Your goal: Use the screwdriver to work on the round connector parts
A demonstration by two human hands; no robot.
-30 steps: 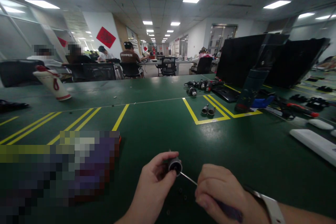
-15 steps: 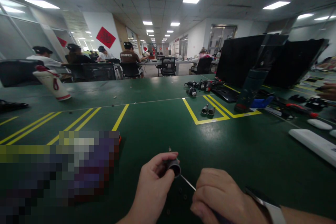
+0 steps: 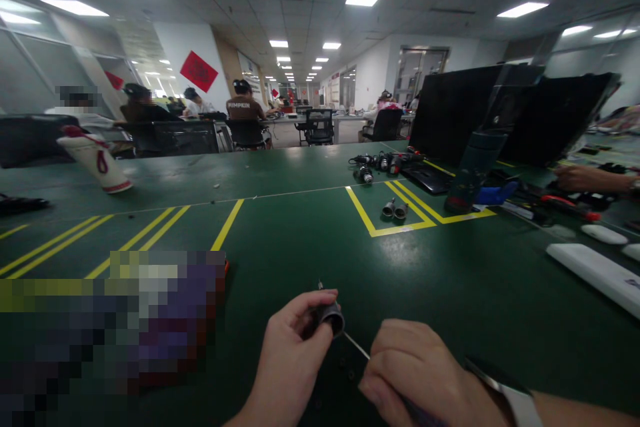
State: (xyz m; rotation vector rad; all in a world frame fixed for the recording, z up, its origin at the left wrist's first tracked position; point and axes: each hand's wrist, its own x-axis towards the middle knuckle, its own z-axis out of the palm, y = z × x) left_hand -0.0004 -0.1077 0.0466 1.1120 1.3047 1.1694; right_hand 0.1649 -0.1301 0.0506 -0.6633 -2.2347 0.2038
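My left hand (image 3: 293, 353) is closed around a small dark cylindrical part (image 3: 331, 315) with a round open end, held just above the green table (image 3: 300, 233). My right hand (image 3: 417, 373) is closed on a thin screwdriver (image 3: 356, 345); its metal shaft reaches up and left to the end of the part. The handle is mostly hidden in my fist. A few tiny dark screws (image 3: 345, 365) lie on the table under my hands. A watch band (image 3: 505, 393) is on my right wrist.
Two small metal cylinders (image 3: 394, 210) lie in a yellow-taped box, with more dark parts (image 3: 380, 163) behind. A dark bottle (image 3: 473, 170) and black monitors (image 3: 465, 110) stand right. A white keyboard (image 3: 593, 273), a co-worker's hand (image 3: 583, 179), a white cup (image 3: 95, 160) and seated people are around.
My right hand has slid slightly left and down with the screwdriver. A co-worker's hand has come in at the right edge. The view has shifted a little.
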